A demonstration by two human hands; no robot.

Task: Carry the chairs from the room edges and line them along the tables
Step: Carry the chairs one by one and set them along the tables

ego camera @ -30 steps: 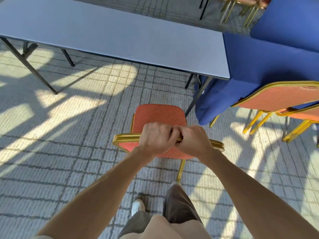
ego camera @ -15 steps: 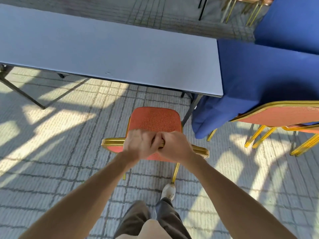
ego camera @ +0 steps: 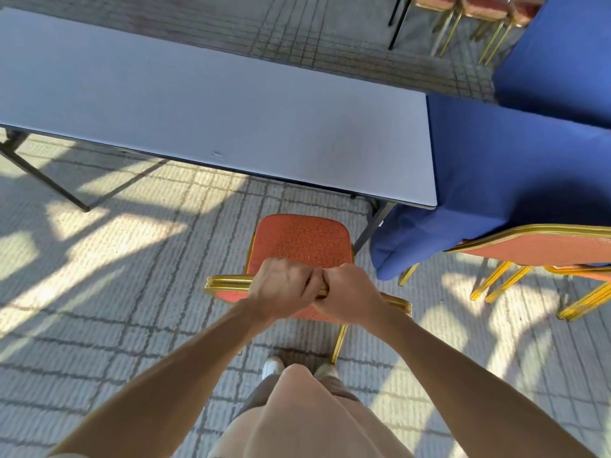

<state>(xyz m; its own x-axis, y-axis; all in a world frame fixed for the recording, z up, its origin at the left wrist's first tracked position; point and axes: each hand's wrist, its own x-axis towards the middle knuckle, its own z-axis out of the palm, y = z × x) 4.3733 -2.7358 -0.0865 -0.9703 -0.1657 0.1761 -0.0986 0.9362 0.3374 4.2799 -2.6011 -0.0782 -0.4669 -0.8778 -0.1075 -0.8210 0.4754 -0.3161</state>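
Observation:
A chair (ego camera: pixel 299 239) with an orange padded seat and gold metal frame stands in front of me, facing the long grey table (ego camera: pixel 211 107). My left hand (ego camera: pixel 281 290) and my right hand (ego camera: pixel 350 295) grip the gold top rail of its backrest side by side, knuckles touching. The seat's front edge lies just short of the table's near edge, close to the table's right end. Both my feet show behind the chair's rear legs.
A blue-clothed table (ego camera: pixel 515 166) adjoins the grey one on the right, with orange and gold chairs (ego camera: pixel 542 249) along it. More chairs (ego camera: pixel 469 11) stand at the far top right. The grey table's folding legs (ego camera: pixel 43 180) stand at left on patterned carpet.
The chair has moved forward toward the grey table with both hands on its backrest, and I have stepped up close behind it. The grip is unchanged.

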